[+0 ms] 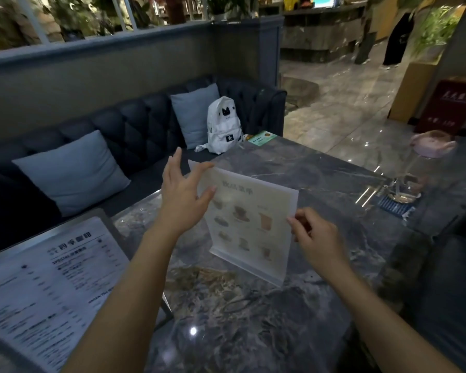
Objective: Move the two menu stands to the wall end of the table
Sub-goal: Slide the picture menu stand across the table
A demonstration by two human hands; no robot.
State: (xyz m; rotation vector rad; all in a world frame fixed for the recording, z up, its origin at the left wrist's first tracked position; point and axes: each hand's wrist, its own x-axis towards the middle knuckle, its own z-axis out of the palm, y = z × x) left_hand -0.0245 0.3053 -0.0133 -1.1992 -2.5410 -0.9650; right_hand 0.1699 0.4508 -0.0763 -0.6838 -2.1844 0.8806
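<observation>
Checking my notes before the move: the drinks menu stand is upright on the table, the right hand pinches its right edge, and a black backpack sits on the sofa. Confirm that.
One error: the backpack is white, not black, as the head view shows. The rest holds: the menu stand is upright on the table, the right hand pinching its right edge, on the sofa.

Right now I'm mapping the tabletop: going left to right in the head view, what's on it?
Black-framed text menu stand → drinks menu stand held at its right edge by the right hand → glass bottle with pink lid.
</observation>
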